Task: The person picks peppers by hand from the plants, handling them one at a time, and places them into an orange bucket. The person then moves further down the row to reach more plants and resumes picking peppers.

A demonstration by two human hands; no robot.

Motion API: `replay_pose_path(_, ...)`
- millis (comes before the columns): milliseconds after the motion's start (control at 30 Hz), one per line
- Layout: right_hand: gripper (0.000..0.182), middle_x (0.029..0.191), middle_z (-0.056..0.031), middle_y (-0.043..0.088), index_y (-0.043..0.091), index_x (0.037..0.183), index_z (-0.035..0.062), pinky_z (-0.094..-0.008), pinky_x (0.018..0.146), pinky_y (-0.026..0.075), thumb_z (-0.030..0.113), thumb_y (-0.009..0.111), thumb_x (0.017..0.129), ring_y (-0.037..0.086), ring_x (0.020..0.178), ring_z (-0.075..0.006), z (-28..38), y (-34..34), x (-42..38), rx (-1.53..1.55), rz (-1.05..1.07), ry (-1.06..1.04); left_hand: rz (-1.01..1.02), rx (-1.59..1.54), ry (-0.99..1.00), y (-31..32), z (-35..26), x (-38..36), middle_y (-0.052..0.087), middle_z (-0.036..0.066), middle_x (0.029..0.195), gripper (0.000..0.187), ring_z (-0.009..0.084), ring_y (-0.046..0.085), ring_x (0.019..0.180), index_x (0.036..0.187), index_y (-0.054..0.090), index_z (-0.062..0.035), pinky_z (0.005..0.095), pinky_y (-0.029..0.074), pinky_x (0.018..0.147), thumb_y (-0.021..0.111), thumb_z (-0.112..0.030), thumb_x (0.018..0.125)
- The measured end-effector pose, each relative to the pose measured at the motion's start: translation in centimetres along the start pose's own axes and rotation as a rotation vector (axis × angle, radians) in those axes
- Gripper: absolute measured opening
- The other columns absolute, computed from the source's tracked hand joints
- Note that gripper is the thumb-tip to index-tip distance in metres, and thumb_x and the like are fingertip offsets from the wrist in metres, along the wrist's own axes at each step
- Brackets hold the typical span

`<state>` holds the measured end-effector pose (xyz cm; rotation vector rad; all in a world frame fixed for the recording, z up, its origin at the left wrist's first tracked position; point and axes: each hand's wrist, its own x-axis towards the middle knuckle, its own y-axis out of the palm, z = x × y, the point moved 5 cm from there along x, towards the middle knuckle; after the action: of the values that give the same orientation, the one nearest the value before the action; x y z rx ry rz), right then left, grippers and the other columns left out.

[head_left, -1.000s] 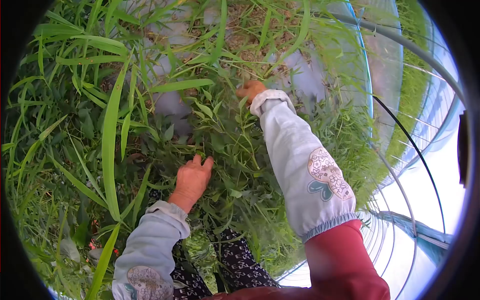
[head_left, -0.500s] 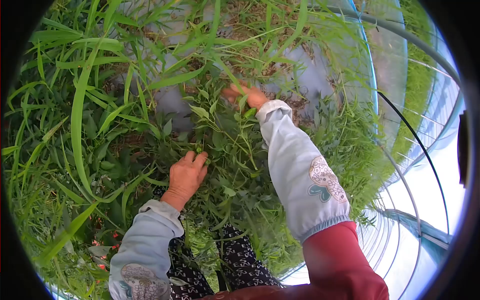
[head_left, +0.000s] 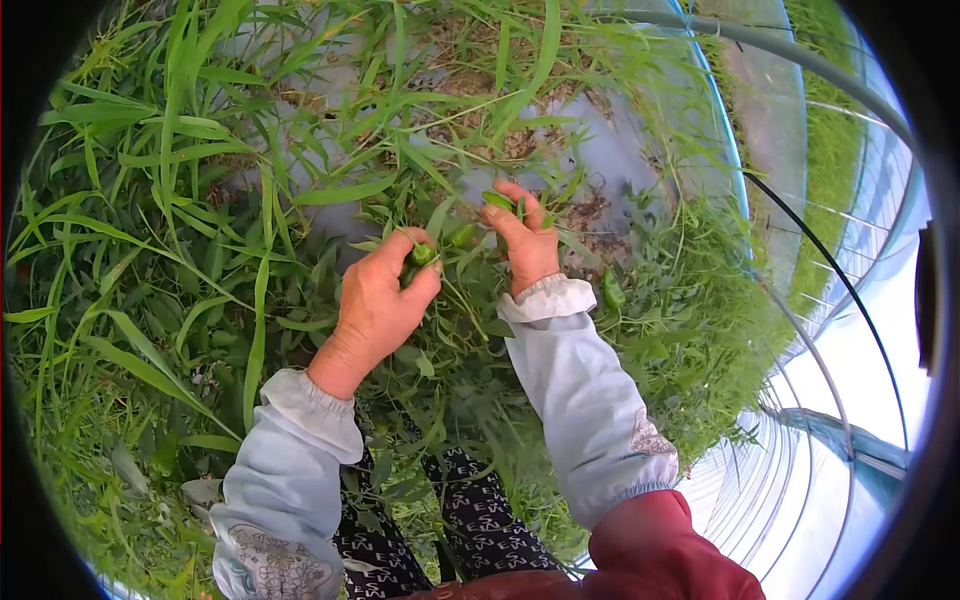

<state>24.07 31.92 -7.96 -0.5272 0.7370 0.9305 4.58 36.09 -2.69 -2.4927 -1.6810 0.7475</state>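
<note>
Near the centre, my left hand (head_left: 378,298) pinches a small green pepper (head_left: 422,254) between thumb and forefinger. To its right, my right hand (head_left: 522,240) has its fingers closed around another green pepper (head_left: 498,201), which shows above the thumb. Between the hands, a further green pepper (head_left: 462,236) lies among leaves; whether a hand touches it I cannot tell. One more pepper (head_left: 613,291) shows right of my right wrist. Leafy pepper stems (head_left: 455,290) spread below and between both hands.
Long grass blades (head_left: 165,150) fill the left side. Grey ground sheeting (head_left: 610,140) with dry litter lies beyond the hands. At the right are a curved pipe frame (head_left: 800,55), a black hose (head_left: 835,275) and clear plastic film. Patterned trouser legs (head_left: 490,520) show below.
My left hand has moved up and slightly right, now with a pepper visible in its pinch. My right hand has come down and turned upright, showing a pepper. The peppers between and beside the hands are now visible.
</note>
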Motion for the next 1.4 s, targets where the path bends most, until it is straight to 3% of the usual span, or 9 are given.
replay_pose_path(67, 0.036, 0.095, -0.0028, 0.06, 0.055, 0.116, 0.0088, -0.0234, 0.071, 0.042, 0.006, 0.06, 0.081, 0.053, 0.084, -0.0094, 1.5, -0.1, -1.4, -0.172, -0.011, -0.164, 0.305, -0.165, -0.196, 2.9, 0.8, 0.7, 0.058, 0.007, 0.071, 0.021, 0.015, 0.055, 0.063, 0.099, 0.056, -0.0054, 0.0281, 0.045, 0.062, 0.06, -0.011, 0.079)
replay_pose_path(267, 0.04, 0.092, -0.0005, 0.058, 0.053, 0.12, 0.0096, -0.0234, 0.072, 0.043, -0.002, 0.056, 0.082, 0.052, 0.083, -0.0074, 4.9, -0.5, -5.6, -0.173, 0.031, -0.402, 0.325, -0.199, -0.259, 5.5, 2.7, 1.0, 0.062, 0.006, 0.076, 0.025, 0.0128, 0.057, 0.067, 0.102, 0.06, -0.0051, 0.0265, 0.047, 0.066, 0.06, -0.01, 0.078)
replay_pose_path(400, 0.038, 0.092, -0.0007, 0.06, 0.053, 0.117, 0.0069, -0.0238, 0.07, 0.045, -0.002, 0.06, 0.081, 0.054, 0.081, -0.0081, 6.1, -1.6, -7.3, -0.478, 0.007, -0.509, 0.224, -0.063, -0.055, 4.0, 1.8, -0.8, 0.065, 0.007, 0.089, 0.028, 0.0175, 0.063, 0.077, 0.102, 0.061, -0.0056, 0.0274, 0.048, 0.071, 0.062, -0.008, 0.074)
replay_pose_path(500, 0.032, 0.089, -0.0003, 0.059, 0.054, 0.11, 0.0054, -0.0225, 0.068, 0.045, -0.002, 0.063, 0.08, 0.054, 0.077, -0.0081, 5.8, -2.0, -8.5, -0.458, -0.015, -0.508, 0.195, 0.055, 0.11, 3.6, 0.7, -2.3, 0.061, 0.008, 0.087, 0.032, 0.0278, 0.062, 0.075, 0.102, 0.061, -0.0084, 0.0326, 0.049, 0.065, 0.065, -0.006, 0.07)
replay_pose_path(600, 0.026, 0.086, -0.002, 0.06, 0.057, 0.098, 0.0044, -0.0255, 0.069, 0.046, -0.003, 0.066, 0.075, 0.056, 0.077, -0.012, 5.7, -1.8, -9.9, -0.368, -0.01, -0.412, 0.135, 0.096, 0.166, 3.9, -0.4, -2.7, 0.057, 0.005, 0.081, 0.031, 0.0254, 0.06, 0.07, 0.101, 0.06, -0.0135, 0.0356, 0.049, 0.058, 0.064, -0.01, 0.07)
replay_pose_path(667, 0.025, 0.084, -0.0051, 0.06, 0.059, 0.091, 0.004, -0.0292, 0.069, 0.047, -0.004, 0.069, 0.07, 0.057, 0.077, -0.0184, 6.4, -1.5, -11.0, -0.712, 0.047, -0.64, 0.152, 0.095, 0.17, 4.6, -0.6, -2.8, 0.056, 0.004, 0.08, 0.034, 0.0251, 0.06, 0.068, 0.101, 0.06, -0.0151, 0.0358, 0.048, 0.056, 0.065, -0.007, 0.068)
replay_pose_path(867, 0.026, 0.081, -0.0071, 0.059, 0.056, 0.082, 0.0049, -0.0321, 0.063, 0.046, 0.0, 0.076, 0.065, 0.057, 0.074, -0.024, 5.4, -1.8, -13.5, -0.673, 0.101, -0.598, 0.144, 0.117, 0.264, 3.8, -0.9, -4.2, 0.053, 0.004, 0.079, 0.04, 0.0246, 0.059, 0.066, 0.101, 0.06, -0.0139, 0.0355, 0.048, 0.055, 0.069, -0.006, 0.063)
replay_pose_path(967, 0.031, 0.079, -0.0088, 0.057, 0.053, 0.079, 0.0064, -0.0335, 0.057, 0.046, 0.009, 0.079, 0.062, 0.057, 0.067, -0.0279, 5.6, -0.9, -14.5, -0.882, 0.206, -0.668, 0.245, 0.181, 0.277, 3.6, 0.0, -5.6, 0.053, 0.004, 0.082, 0.041, 0.0242, 0.058, 0.067, 0.101, 0.06, -0.0136, 0.0347, 0.048, 0.056, 0.07, -0.007, 0.062)
replay_pose_path(1400, 0.027, 0.081, -0.0049, 0.056, 0.061, 0.079, 0.0091, -0.0324, 0.057, 0.047, 0.018, 0.08, 0.062, 0.058, 0.068, -0.0236, 3.1, 0.1, -16.8, -0.875, 0.521, -0.434, 0.526, 0.298, 0.358, 3.9, 0.2, -6.7, 0.051, 0.005, 0.082, 0.056, 0.024, 0.059, 0.068, 0.109, 0.062, -0.0226, 0.0353, 0.05, 0.057, 0.072, -0.005, 0.056)
